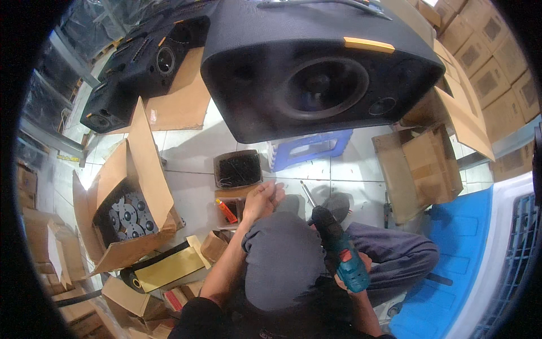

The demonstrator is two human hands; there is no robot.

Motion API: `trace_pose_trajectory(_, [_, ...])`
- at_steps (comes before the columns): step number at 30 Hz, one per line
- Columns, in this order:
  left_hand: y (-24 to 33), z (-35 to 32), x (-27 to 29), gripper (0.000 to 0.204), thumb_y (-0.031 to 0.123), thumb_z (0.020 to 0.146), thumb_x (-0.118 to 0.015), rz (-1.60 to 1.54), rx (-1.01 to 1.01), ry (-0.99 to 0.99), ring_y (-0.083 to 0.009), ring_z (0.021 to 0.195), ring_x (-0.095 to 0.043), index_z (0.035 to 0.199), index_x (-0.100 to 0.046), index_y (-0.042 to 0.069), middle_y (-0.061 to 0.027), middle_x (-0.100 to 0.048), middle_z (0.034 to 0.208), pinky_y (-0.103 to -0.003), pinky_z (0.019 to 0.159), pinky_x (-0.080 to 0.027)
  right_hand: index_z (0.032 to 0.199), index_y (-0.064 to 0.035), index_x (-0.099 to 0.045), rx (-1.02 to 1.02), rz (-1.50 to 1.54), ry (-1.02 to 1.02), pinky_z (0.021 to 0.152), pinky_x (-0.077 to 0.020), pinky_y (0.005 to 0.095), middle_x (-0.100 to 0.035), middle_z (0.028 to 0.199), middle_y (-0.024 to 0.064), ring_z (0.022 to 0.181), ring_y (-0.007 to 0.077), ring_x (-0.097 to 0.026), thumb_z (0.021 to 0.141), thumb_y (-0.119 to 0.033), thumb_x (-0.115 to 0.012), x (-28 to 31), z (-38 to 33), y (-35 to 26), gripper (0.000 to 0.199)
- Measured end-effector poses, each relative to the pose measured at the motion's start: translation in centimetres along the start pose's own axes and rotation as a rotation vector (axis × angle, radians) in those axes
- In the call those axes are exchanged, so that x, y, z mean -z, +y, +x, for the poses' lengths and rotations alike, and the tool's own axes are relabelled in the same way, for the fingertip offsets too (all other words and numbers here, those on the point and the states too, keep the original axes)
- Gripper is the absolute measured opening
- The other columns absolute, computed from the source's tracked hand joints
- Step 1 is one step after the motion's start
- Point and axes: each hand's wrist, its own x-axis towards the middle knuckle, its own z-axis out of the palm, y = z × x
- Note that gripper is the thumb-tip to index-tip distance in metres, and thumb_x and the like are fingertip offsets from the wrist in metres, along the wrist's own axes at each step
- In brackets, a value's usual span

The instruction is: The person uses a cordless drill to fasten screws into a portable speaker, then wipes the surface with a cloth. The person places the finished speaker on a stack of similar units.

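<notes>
In my right hand (366,264) is a teal and black cordless drill (349,254), its long bit pointing up and away over my leg. My left hand (266,200) is raised by my knee with its fingers curled together; whatever they pinch, if anything, is too small to make out. Just beyond it sits an open carton of small black screws (239,169). A red-orange tube (227,211) lies on a smaller box beside my wrist. Ahead, a big black speaker cabinet (248,85) rests on a blue and white plastic stool (310,151).
On the left, an open cardboard box (161,169) contains several round grey parts (131,214). A yellow tape roll (169,270) lies nearer me. More black speakers (135,70) stand at the far left. To the right are an open carton (426,164), a blue panel (457,243) and stacked boxes (491,79).
</notes>
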Motion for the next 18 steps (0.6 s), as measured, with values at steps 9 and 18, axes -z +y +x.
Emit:
trace_pose_trajectory(9, [-0.2, 1.3, -1.2, 0.035, 0.039, 0.103, -0.066, 0.261, 0.071, -0.204, -0.0092, 0.057, -0.049, 0.104, -0.065, 0.003, 0.0021, -0.058, 0.073, -0.024, 0.055, -0.041, 0.101, -0.0075, -0.074, 0.246, 0.246, 0.195, 0.06, -0.0552, 0.0353, -0.07, 0.073, 0.0006, 0.065, 0.0208, -0.071, 0.073, -0.02, -0.087, 1.9, 3.4, -2.6, 0.033])
trace_pose_trajectory(18, [1.7, 0.3, -4.0, 0.035, 0.04, 0.106, -0.06, 0.106, 0.149, -0.247, -0.0077, 0.072, -0.046, 0.109, -0.064, 0.005, -0.0065, -0.063, 0.107, -0.024, 0.063, -0.041, 0.091, -0.0125, -0.072, 0.236, -0.258, -0.009, 0.064, -0.0544, 0.0325, -0.067, 0.072, -0.0001, 0.065, 0.0208, -0.068, 0.058, -0.034, -0.088, 3.3, 1.9, -2.0, 0.042])
